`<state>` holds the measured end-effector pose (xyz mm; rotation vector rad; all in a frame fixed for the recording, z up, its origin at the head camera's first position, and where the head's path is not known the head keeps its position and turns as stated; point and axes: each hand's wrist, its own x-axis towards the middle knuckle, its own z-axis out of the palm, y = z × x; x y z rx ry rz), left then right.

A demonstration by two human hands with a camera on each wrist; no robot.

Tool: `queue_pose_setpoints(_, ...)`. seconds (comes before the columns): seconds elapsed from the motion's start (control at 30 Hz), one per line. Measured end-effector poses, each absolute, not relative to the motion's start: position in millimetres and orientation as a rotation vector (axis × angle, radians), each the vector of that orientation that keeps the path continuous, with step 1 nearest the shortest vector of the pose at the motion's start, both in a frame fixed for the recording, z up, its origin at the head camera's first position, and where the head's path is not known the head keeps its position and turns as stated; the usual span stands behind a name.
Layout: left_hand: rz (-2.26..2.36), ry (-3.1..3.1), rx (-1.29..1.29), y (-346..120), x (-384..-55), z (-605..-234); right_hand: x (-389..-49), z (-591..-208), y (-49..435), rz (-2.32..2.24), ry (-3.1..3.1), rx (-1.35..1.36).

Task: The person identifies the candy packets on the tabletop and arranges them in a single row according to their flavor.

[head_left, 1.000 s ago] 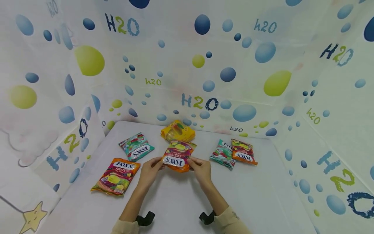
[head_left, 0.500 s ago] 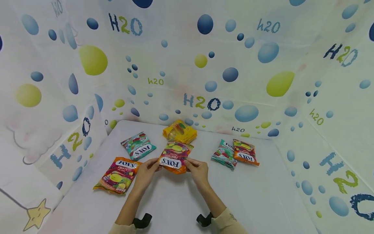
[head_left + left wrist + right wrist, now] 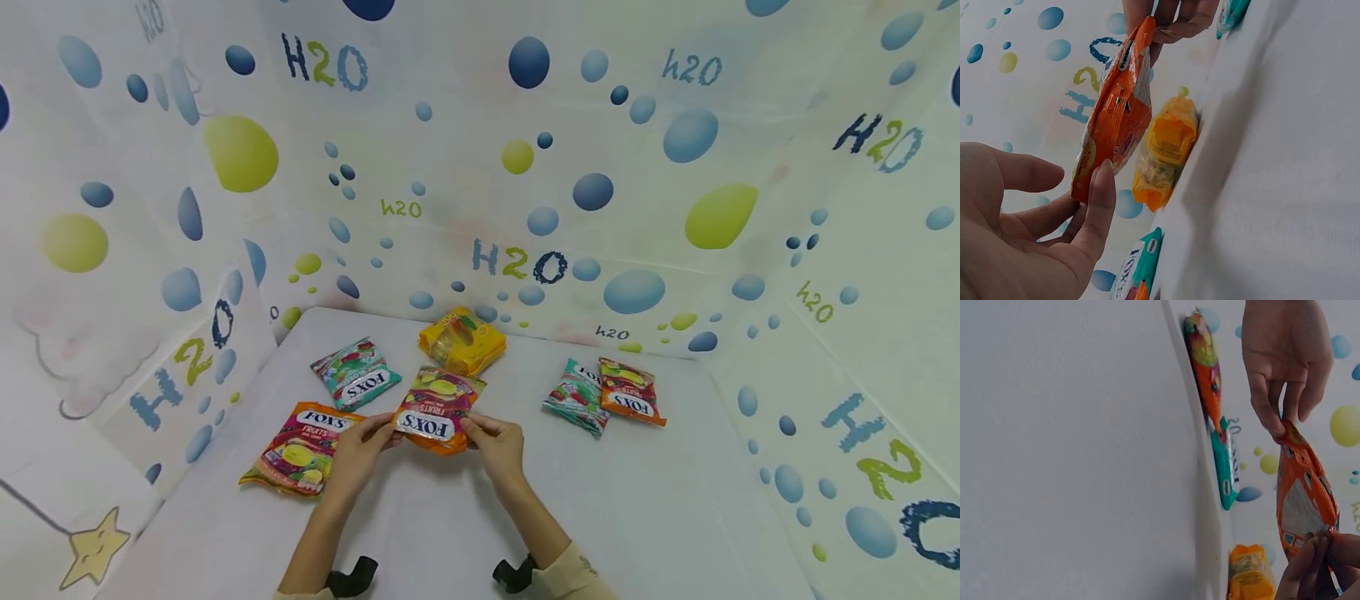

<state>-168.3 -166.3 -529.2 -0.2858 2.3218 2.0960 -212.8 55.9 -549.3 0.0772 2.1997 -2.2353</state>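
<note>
A red and orange bag of FOX'S Fruits candy (image 3: 438, 407) is held up over the middle of the table, its lettering upside down in the head view. My left hand (image 3: 357, 454) grips its left edge at the near corner. At the opposite edge, my right hand (image 3: 498, 450) pinches the bag between thumb and fingers. The right wrist view shows the bag's orange underside (image 3: 1302, 494) spanning both hands. In the head view, my left hand overlaps a larger FOX'S Fruits bag (image 3: 296, 450) lying on the table.
Behind the held bag lies a yellow packet (image 3: 462, 340). A green FOX'S bag (image 3: 356, 375) is at the back left. On the right, another green bag (image 3: 576, 396) lies against a small orange FOX'S Fruits bag (image 3: 628, 390). A printed sheet (image 3: 465, 167) encloses the white table (image 3: 637, 517).
Both hands have moved left and slightly toward me, carrying the candy bag along. The left hand now overlaps the larger Fruits bag. The head view has shifted slightly.
</note>
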Motion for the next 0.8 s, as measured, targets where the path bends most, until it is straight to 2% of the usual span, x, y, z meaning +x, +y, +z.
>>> queue_pose_setpoints(0.8, 2.11, 2.328, -0.333, -184, -143, -538, -194, -546, 41, -2.203, 2.117, 0.026)
